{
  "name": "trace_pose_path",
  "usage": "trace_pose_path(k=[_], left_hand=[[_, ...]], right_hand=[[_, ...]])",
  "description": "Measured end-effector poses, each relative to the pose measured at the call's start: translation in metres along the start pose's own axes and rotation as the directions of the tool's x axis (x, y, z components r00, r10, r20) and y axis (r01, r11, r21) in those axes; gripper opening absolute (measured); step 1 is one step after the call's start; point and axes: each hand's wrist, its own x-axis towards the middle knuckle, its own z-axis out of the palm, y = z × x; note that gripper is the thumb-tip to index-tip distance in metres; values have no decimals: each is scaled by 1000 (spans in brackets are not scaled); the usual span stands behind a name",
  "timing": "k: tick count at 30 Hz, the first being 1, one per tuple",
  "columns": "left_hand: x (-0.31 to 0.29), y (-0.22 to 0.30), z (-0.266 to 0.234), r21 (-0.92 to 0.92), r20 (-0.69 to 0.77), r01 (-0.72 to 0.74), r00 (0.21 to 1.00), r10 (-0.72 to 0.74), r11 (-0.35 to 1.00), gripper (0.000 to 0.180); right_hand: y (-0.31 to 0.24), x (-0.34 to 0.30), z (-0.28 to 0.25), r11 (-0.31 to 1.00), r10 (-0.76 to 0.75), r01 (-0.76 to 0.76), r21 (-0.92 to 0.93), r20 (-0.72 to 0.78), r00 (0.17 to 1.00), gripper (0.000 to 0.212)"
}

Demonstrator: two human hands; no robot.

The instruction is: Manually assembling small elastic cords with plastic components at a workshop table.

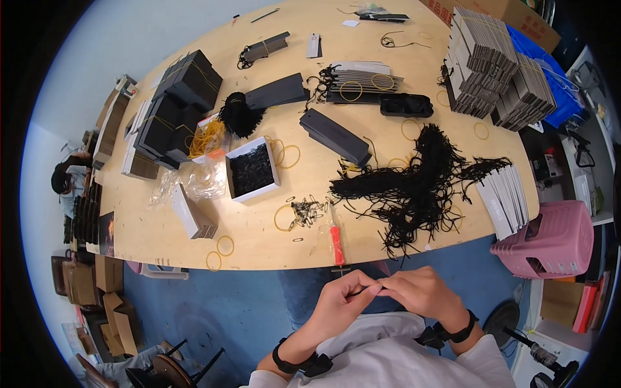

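In front of my body, just off the table's near edge, my left hand [344, 298] and my right hand [420, 294] meet with fingertips pinched together. A thin black piece [357, 293] shows between the fingers; most of it is hidden. On the table ahead lies a red-handled tool [336, 246] with a thin metal shaft. Left of it sits a small pile of metal clips or pins [306, 211]. A large heap of black cords [420, 184] spreads to the right, beside a fanned stack of white cards [502, 200].
A white box [277, 184] holds small black pieces near yellow rubber bands [207, 138]. Black card stacks [187, 81] stand left, tied grey card bundles [479, 61] far right. A dark long box [335, 137] lies mid-table. A pink stool [556, 239] stands right; another person [70, 178] is far left.
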Motion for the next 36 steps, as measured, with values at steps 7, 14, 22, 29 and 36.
trace_pose_path(k=[7, 14, 22, 29, 36], left_hand=[[-2, 6, -1, -182, -11, 11, 1000, -13, 983, 20], [-15, 2, -4, -235, 58, -2, 998, 16, 972, 18], [-33, -26, -41, 258, -11, -124, 991, 131, 958, 13], [-39, -46, -45, 304, -209, -110, 961, 178, 946, 17], [-25, -46, -33, 671, -158, -337, 805, 572, 660, 20]], right_hand=[[11, 1, -16, 975, 44, -71, 212, 127, 991, 11], [11, -4, -19, 957, -78, 31, 289, 152, 985, 11], [13, -22, -20, 746, 344, -493, 447, 374, 861, 9], [25, -42, -17, 727, 446, -517, 452, 261, 856, 10], [29, -54, -19, 678, 587, -575, 458, 133, 799, 6]])
